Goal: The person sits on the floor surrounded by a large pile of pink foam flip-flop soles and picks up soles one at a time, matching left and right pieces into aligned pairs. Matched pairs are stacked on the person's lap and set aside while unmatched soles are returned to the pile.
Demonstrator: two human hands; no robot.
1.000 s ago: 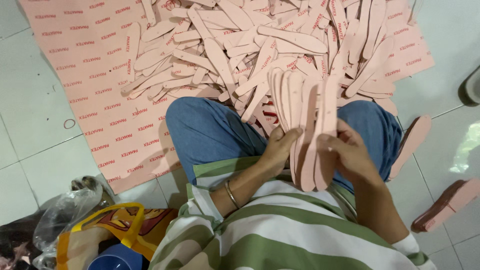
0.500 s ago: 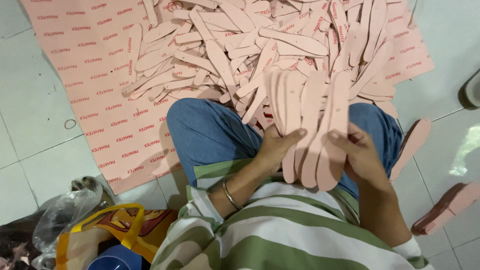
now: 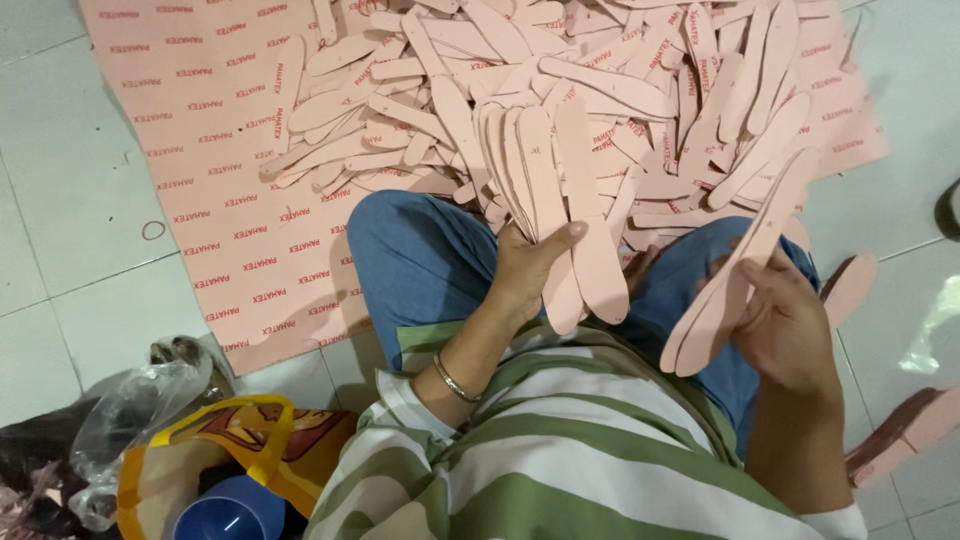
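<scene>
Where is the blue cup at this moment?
In the head view, the blue cup sits at the bottom left, inside the yellow bag, beside the clear plastic bag on the floor.

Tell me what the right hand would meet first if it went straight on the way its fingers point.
Probably the fanned pink insole-shaped pieces held in the left hand; the right hand points left, though depth is unclear.
</scene>
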